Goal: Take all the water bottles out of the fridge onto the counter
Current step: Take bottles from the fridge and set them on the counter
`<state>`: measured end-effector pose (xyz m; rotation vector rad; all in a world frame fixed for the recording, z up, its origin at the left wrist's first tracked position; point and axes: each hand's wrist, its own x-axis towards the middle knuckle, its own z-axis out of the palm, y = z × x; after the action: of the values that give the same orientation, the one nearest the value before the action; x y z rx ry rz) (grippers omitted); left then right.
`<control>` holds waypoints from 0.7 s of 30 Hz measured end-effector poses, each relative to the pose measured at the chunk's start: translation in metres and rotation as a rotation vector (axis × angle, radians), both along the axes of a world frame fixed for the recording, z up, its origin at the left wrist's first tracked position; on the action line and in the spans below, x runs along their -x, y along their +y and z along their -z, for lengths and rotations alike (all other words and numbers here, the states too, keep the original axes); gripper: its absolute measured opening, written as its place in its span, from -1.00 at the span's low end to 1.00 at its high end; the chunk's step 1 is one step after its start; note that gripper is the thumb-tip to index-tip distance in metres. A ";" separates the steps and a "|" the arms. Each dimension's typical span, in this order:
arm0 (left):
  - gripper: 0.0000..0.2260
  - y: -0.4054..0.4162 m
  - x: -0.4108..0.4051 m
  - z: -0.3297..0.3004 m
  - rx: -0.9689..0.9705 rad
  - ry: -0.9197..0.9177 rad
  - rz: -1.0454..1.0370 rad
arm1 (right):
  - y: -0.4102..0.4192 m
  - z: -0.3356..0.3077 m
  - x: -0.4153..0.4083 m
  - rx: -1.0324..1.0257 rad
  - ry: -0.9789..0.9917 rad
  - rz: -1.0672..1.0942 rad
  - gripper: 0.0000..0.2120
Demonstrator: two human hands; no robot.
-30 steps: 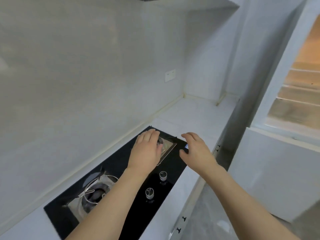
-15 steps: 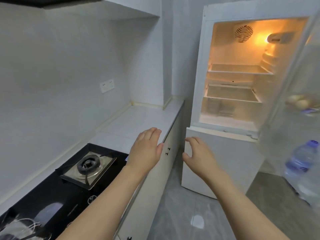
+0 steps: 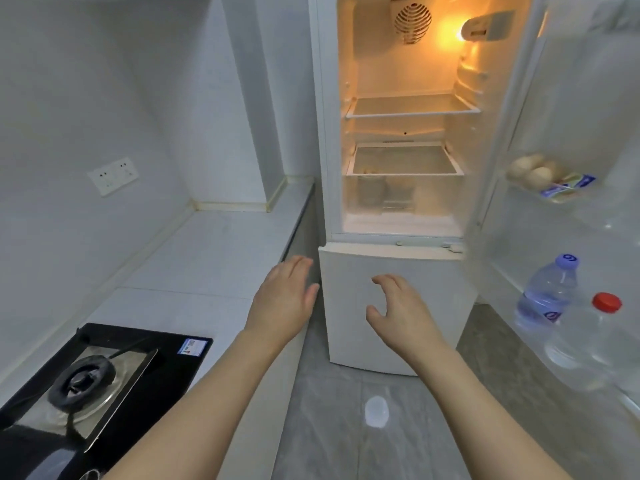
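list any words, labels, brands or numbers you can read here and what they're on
No text can be read in full.
Sticker on the stove: print too small to read.
Label on the purple-capped bottle: blurred, unreadable.
Mark on that bottle's cap: a round sign, not clear enough to read.
Blue packets in the door shelf: print blurred.
Red-capped bottle: no readable label shows.

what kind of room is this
Most likely a small home kitchen: a gas hob is set into a white counter, and next to it an open fridge holds water bottles in its door.
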<state>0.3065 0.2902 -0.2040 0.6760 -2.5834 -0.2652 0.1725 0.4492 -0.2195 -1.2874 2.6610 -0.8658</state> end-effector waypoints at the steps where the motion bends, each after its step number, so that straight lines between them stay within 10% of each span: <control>1: -0.63 -0.003 0.013 -0.001 -0.009 0.010 0.020 | 0.000 0.001 0.010 -0.007 -0.002 0.022 -0.51; 21: -0.66 0.053 0.220 0.019 -0.183 -0.035 0.226 | 0.097 0.020 0.165 0.363 0.208 0.449 -0.68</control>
<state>0.0869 0.3427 -0.2232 0.4520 -2.6932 -0.5721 0.0071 0.5462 -0.2391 -0.8711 3.1310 -1.3931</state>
